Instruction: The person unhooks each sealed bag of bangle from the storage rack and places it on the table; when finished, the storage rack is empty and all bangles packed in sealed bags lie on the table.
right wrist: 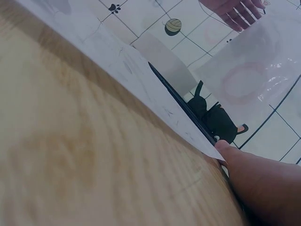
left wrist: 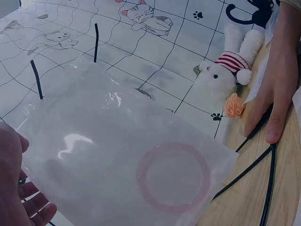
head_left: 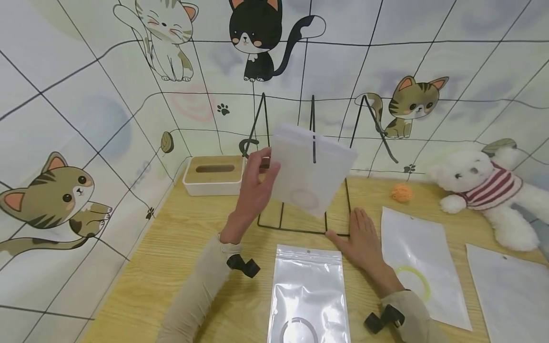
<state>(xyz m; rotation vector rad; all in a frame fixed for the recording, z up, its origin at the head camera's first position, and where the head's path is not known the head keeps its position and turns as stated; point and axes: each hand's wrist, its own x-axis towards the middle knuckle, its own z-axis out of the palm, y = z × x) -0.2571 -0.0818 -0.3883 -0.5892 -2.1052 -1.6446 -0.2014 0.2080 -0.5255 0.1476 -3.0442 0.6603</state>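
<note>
A translucent plastic bag (head_left: 310, 166) with a pink ring (left wrist: 174, 176) inside hangs tilted on the middle prong of a black wire rack (head_left: 296, 230). My left hand (head_left: 256, 183) is at the bag's left edge, its thumb beside that edge. In the left wrist view the fingers (left wrist: 40, 207) are loosely bent; in the right wrist view they look apart from the bag. On the rack's front right corner rests my right hand (head_left: 364, 238), fingers extended and thumb by the front bar. A zip bag (head_left: 308, 286) with a pale ring lies in front of the rack.
To the right lie a bag with a yellow ring (head_left: 422, 281) and another white bag (head_left: 510, 286). An orange yarn ball (head_left: 402, 193) and a white plush bear (head_left: 484, 186) are behind them. A tissue box (head_left: 213, 183) with a wooden lid stands back left, near the cat-patterned wall.
</note>
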